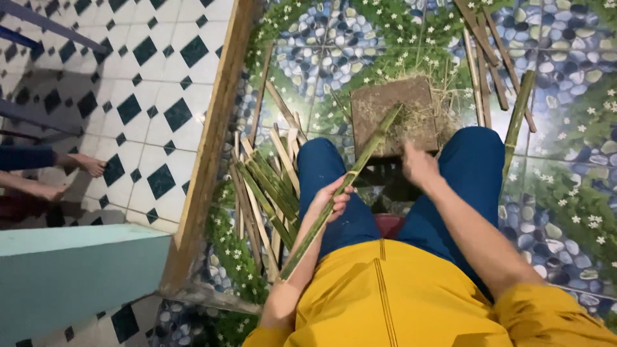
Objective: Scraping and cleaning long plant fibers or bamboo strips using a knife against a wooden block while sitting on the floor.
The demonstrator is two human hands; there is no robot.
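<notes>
The left hand grips a green bamboo strip whose tip rests on a wooden block. The right hand is blurred, so I cannot tell its state. Split strips lie beside the left leg.

A long green bamboo strip slants from beside the lap to the brown wooden block.

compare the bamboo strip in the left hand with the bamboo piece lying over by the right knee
The left hand grips the held bamboo strip, which slants with its far end on the wooden block; the loose bamboo piece lies untouched on the pebble-patterned floor. The held strip looks longer and crosses the lap; the loose piece sits beside the right knee, nearly upright in the picture. Both are green split bamboo.
</notes>
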